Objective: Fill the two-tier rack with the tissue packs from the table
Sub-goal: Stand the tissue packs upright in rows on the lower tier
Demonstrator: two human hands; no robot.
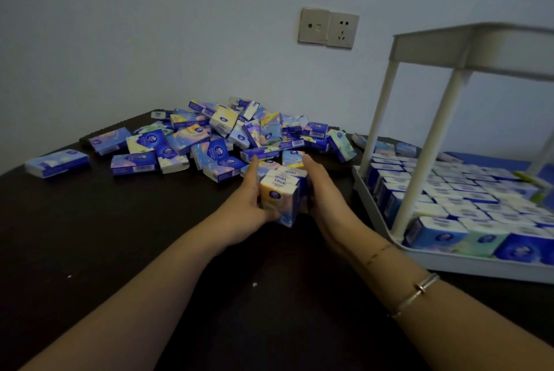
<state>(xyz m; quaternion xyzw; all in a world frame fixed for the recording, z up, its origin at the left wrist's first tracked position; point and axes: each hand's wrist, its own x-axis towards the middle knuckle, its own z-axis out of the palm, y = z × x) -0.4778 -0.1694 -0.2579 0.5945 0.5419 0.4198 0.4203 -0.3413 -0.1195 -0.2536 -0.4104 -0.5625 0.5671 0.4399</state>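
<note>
Fingers (pixel 254 165) of the left hand (pixel 242 202) are held straight and pressed flat against the left face of a small stack of tissue packs (pixel 280 195); the right hand (pixel 322 187) is pressed flat against the opposite face, so the stack is clamped between both palms, upright on edge, just above or on the table (pixel 90 235) — contact cannot be told.

Far left of the fingers, a lone pack (pixel 57 163) is seen lying flat, well apart from the rest. Left of and beyond the fingertips, a loose pile of packs (pixel 227 133) is spread over the dark tabletop, some flat, some tilted; its nearest packs are touching or just beside the fingertips.

Above and right of the fingers, a wall socket plate (pixel 328 28) is mounted.

Right of the right hand, the white two-tier rack (pixel 449 261) is placed on the table. Its lower tier is packed with rows of upright packs (pixel 461 205). The contents of the upper tier (pixel 479 52) cannot be seen from below. A bracelet (pixel 419 289) is worn on the right wrist.
</note>
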